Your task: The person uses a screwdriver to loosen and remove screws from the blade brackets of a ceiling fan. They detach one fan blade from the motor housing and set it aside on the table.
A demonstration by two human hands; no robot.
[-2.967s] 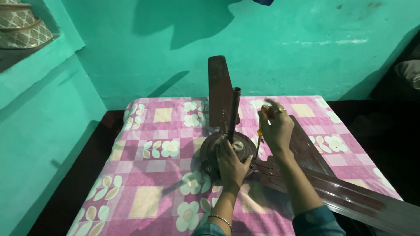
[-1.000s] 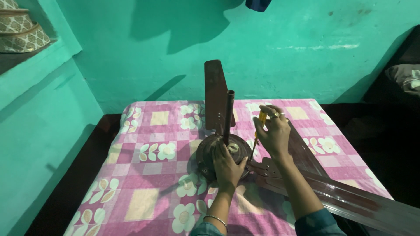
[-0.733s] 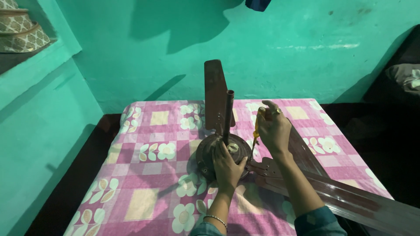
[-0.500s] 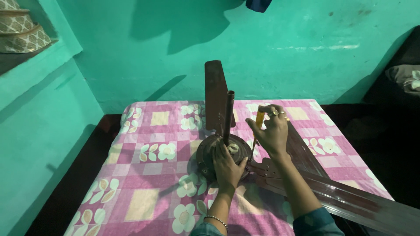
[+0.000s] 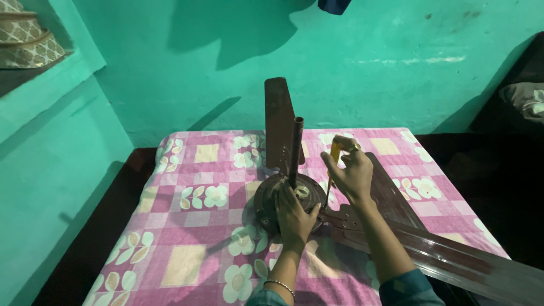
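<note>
So it's a brown ceiling fan (image 5: 294,198) taken down and lying on a bed with a pink checked sheet with white flowers (image 5: 192,198). The fan sits roughly in the middle of the sheet, motor housing facing up. It's a round, dark brown metal hub with a paler plate in the middle, and the downrod (image 5: 296,150) sticks straight up out of it. One blade (image 5: 279,127) runs from the hub toward the teal wall (image 5: 226,62) behind, and two more blades (image 5: 442,249) stretch from the hub off to the right and toward the camera, glossy brown with ridges along them.

The person's left hand (image 5: 294,212) is laid flat on the near side of the hub, palm down, fingers spread over the housing, more pressing on it than gripping anything. The right hand (image 5: 351,173) is just right of the downrod, fingers curled closed around the yellow handle of a screwdriver (image 5: 332,170). The shaft points down at the right edge of the hub, about where the blade bracket meets it. Can't make out the tip itself. There's a ring on that hand and a thin bracelet (image 5: 280,285) on the left wrist.
</note>
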